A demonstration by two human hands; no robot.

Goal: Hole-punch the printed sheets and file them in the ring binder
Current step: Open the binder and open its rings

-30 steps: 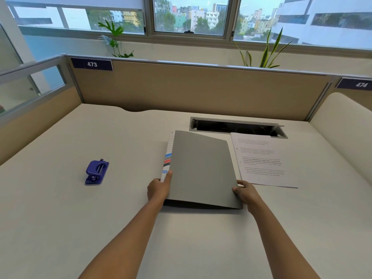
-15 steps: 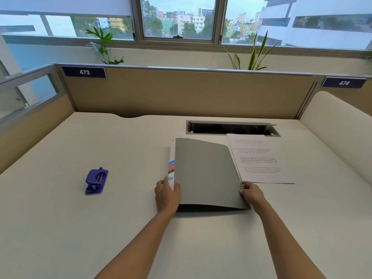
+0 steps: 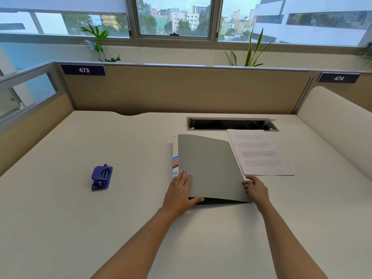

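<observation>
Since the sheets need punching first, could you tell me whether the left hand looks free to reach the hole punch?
Probably yes: the left hand only rests on the binder, and bare desk lies between it and the hole punch.

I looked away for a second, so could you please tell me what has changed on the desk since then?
The left hand slid from the spine edge onto the grey binder, palm flat on the cover. The right hand stays at its right edge. The hole punch and printed sheets are untouched.
</observation>
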